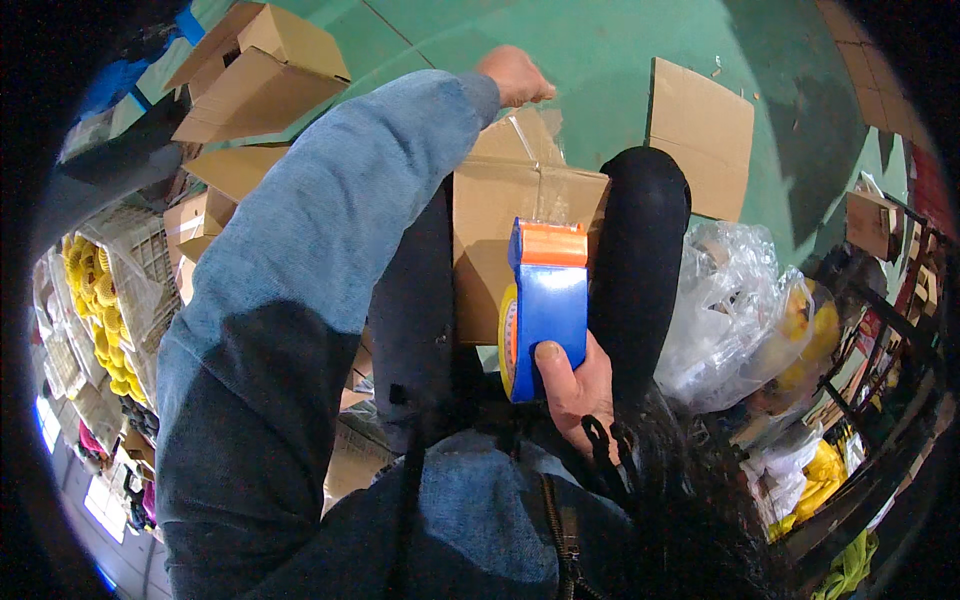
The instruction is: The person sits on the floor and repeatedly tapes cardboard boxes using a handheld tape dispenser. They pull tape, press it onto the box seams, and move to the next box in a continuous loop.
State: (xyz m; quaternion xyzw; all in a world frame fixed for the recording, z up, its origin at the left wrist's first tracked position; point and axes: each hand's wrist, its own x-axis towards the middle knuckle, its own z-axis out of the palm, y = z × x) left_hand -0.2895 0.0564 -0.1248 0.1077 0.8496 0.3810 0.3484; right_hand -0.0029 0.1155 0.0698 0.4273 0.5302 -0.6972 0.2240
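A cardboard box [487, 217] is held between my knees, with clear tape along its top seam and over its far edge. My right hand [577, 390] grips a blue and orange tape dispenser [551, 307] above the near part of the box, its thumb on the blue body. A roll of tape shows at the dispenser's left side. My left hand [517, 77] reaches out to the far end of the box, its fingers bent down by the loose-looking tape there; whether they pinch anything cannot be told.
Open cardboard boxes [262, 75] stand at the upper left, above a white crate [142, 277] with yellow netted items. A flat cardboard piece [701, 139] lies on the green floor at right. Clear plastic bags [720, 322] sit beside my right knee, near a dark metal rack [885, 307].
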